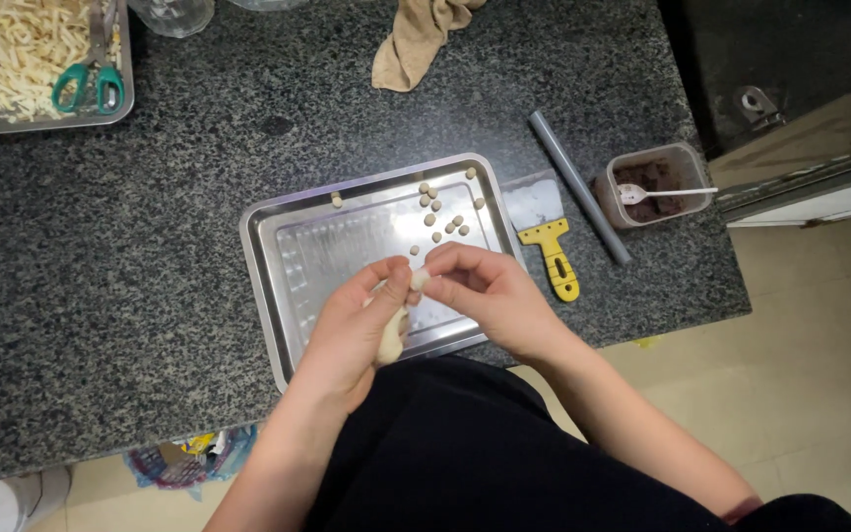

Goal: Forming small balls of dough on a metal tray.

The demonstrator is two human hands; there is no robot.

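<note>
The left hand (352, 330) lay nearest, its fingers closed round a pale roll of dough (392, 335). The right hand (485, 291) pinched the roll's far tip between thumb and fingertips. Both hung over the steel tray (288, 261) on the bench (100, 276), which held small dough balls (440, 212) at its far right. Right of it, a plastic tub (687, 163) held dark paste and a spoon (667, 192).

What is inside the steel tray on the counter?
About a dozen small round dough pieces lie scattered in the far right part of the steel tray. Both hands cover its near right part, so anything beneath them is hidden.
</note>
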